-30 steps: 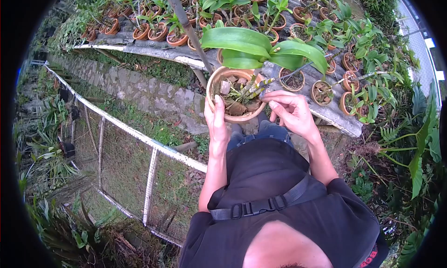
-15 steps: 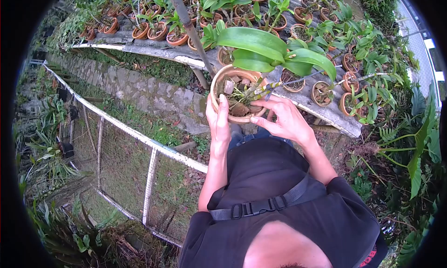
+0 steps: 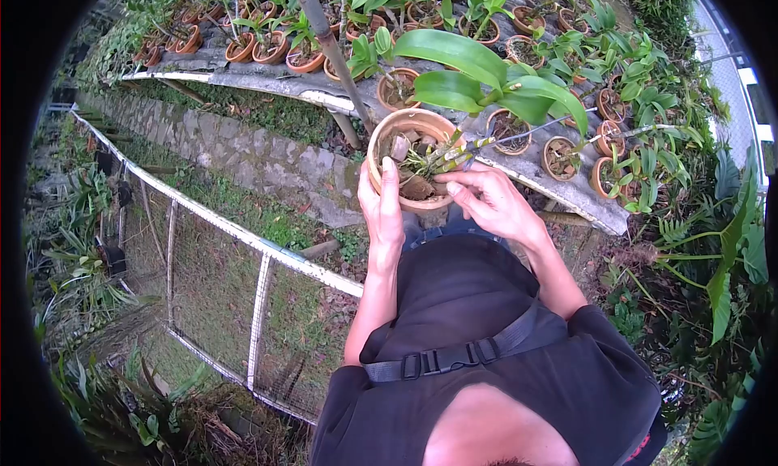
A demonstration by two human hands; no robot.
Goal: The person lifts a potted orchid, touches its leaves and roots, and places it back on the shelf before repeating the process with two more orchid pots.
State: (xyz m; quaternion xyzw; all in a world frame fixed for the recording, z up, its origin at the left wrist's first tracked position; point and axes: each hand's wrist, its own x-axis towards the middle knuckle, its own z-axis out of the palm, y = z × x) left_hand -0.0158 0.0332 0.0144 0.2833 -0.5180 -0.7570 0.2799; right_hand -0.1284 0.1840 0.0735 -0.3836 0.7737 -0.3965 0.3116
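Observation:
A round clay pot (image 3: 375, 160) is in front of my waist, with my left hand (image 3: 382, 207) gripping its left side, thumb over the rim. Inside are brown chunks (image 3: 418, 188) and a pale lump (image 3: 400, 147). An orchid plant (image 3: 454, 57) with broad glossy green leaves leans out over the pot's right side, its yellowish striped stem (image 3: 455, 156) tilted up to the right. My right hand (image 3: 490, 203) reaches over the right rim, thumb and index finger closed together at the base of the plant. Its other fingers are curled and partly hidden.
A grey corrugated bench (image 3: 567, 194) ahead carries several potted plants (image 3: 305, 57). A slanting pole (image 3: 332, 53) rises just left of the pot. To my left runs a white-railed mesh fence (image 3: 219, 223); large-leaved plants (image 3: 721, 280) grow on the right.
The orchid's leaves have shifted slightly and the stem has turned a little. My right fingers have drawn closer together at the plant's base. The left hand keeps its hold on the pot.

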